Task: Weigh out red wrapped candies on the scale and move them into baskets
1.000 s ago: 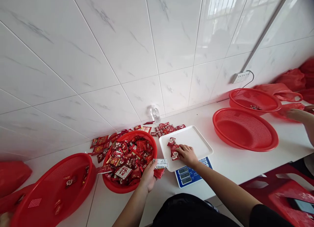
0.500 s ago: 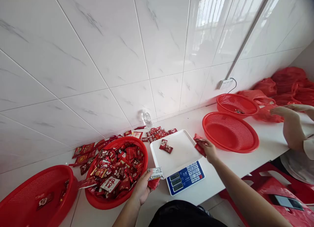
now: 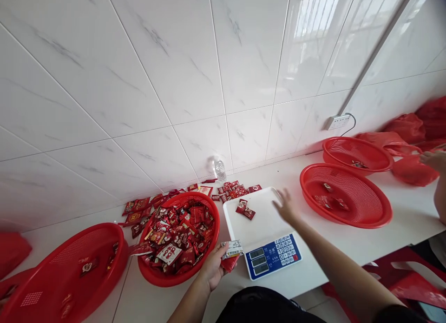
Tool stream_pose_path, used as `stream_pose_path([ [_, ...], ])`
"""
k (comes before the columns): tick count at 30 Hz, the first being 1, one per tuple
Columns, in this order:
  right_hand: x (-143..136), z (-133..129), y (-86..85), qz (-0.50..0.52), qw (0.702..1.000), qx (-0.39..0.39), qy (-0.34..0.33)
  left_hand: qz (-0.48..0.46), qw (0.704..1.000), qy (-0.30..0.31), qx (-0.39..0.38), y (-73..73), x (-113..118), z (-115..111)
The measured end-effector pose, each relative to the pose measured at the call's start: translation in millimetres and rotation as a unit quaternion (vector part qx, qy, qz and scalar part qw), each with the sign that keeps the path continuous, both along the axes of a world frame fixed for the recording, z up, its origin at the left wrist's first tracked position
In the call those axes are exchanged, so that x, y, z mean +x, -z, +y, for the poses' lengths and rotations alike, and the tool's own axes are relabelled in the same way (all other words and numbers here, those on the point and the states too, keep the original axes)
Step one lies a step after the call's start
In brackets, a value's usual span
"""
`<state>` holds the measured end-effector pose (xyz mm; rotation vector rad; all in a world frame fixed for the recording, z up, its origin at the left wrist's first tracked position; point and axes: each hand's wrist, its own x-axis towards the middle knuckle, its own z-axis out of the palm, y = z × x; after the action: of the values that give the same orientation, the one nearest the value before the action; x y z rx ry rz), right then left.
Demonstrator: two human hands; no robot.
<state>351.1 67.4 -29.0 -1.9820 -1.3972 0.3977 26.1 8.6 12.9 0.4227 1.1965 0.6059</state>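
My left hand (image 3: 212, 268) is closed around a few small snack packets (image 3: 232, 249), a silver-white one on top of red ones, beside the full red basket (image 3: 215, 230). Slightly blurred, my right hand (image 3: 286, 207) has its fingers spread at the right edge of the scale's white tray (image 3: 258, 225) and holds nothing. Two dark red packets (image 3: 245, 209) lie on that tray. The scale's blue keypad panel (image 3: 273, 256) faces me. Several packets (image 3: 331, 201) lie in the red basket (image 3: 378, 214) to the right.
Loose red packets (image 3: 234, 190) and a clear bottle (image 3: 219, 170) lie along the wall. Another red basket (image 3: 101, 230) stands at left, one more (image 3: 362, 144) at back right. Red bags (image 3: 404, 128) and a co-worker's hand (image 3: 434, 159) are at far right.
My right hand has let go of its red packets, which now lie in the right basket, and has come back to the tray. My left hand keeps its packets. The view has shifted.
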Motion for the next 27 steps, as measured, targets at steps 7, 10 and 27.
stream_pose_path([
  [7,-124,29,7.9,-0.054,0.948,-0.132,-0.284,0.009,0.999,-0.032,0.015,-6.4,-17,-9],
  [10,-116,20,10.8,-0.006,0.955,-0.122,-0.269,0.013,0.998,-0.059,0.015,-6.4,-27,-12],
  [27,116,-60,-34.5,0.445,0.859,0.105,0.232,0.032,0.985,0.084,0.146,-2.5,63,42],
])
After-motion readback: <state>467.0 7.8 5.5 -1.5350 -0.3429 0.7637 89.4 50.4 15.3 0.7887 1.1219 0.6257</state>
